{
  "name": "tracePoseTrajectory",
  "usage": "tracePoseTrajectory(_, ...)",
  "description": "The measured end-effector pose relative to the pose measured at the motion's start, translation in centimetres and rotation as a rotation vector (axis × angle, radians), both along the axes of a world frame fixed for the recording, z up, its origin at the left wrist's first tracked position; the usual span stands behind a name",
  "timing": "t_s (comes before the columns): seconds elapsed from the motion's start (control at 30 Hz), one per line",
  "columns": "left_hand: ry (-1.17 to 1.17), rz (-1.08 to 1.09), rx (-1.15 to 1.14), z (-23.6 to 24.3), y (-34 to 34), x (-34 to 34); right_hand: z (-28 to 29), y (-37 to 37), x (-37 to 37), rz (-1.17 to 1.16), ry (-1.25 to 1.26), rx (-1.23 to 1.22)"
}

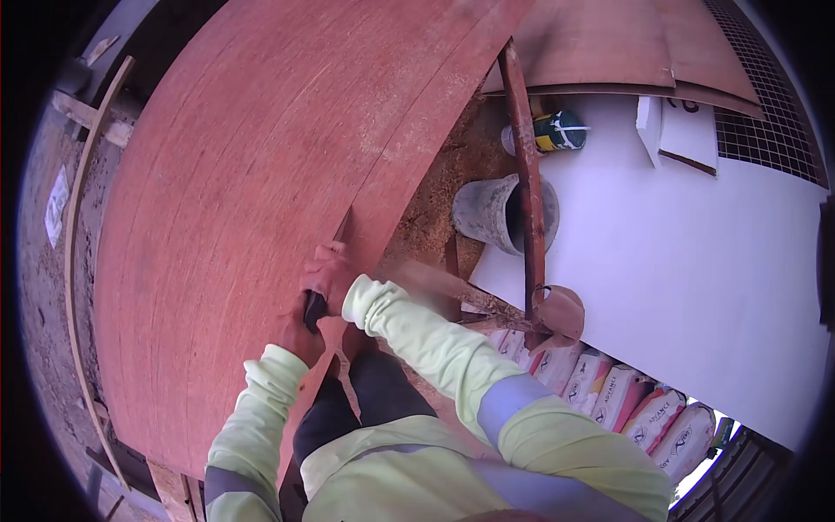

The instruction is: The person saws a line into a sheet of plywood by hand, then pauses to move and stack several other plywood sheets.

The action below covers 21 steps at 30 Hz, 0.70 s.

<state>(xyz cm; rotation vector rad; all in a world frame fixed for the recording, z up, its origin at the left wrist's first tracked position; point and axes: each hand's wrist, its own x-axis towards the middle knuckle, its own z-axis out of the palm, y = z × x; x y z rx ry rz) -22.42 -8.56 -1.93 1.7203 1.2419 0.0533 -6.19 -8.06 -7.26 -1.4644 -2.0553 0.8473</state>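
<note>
A large reddish plywood sheet spreads in front of me. My left hand is closed round the back of a saw's black handle. Just ahead of it, my right hand is closed at the front of the handle. The saw's narrow blade points away from me, partly hidden by my right hand. From the blade a thin dark line runs on across the sheet toward the far right; I cannot tell whether it is cut or drawn. Pale sawdust lies beside this line.
Right of the sheet stand a brown wooden post, a tipped grey bucket and a green paint pail. Several filled bags line the lower right. A white panel lies beyond; a wooden strip runs along the left.
</note>
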Motion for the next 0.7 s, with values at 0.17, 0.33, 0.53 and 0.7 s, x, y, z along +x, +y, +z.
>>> tracePoseTrajectory(0.17, -0.133, 0.040, 0.093, -2.9, -0.9, -0.4, -1.9, -0.1, 1.0, -0.122, 0.002, 0.102)
tracePoseTrajectory(0.33, 0.129, 0.021, -0.198, 12.5, -5.2, -7.5, 10.2, -5.7, -7.8, 0.020, 0.126, 0.006)
tracePoseTrajectory(0.53, 0.156, -0.031, -0.133, 3.2, 0.8, -1.1, 0.9, -1.0, -2.1, -0.066, 0.064, 0.007)
tracePoseTrajectory(0.7, 0.056, 0.015, -0.109, -0.3, -1.1, -2.0, -0.7, -0.1, 0.1, 0.015, 0.060, -0.019)
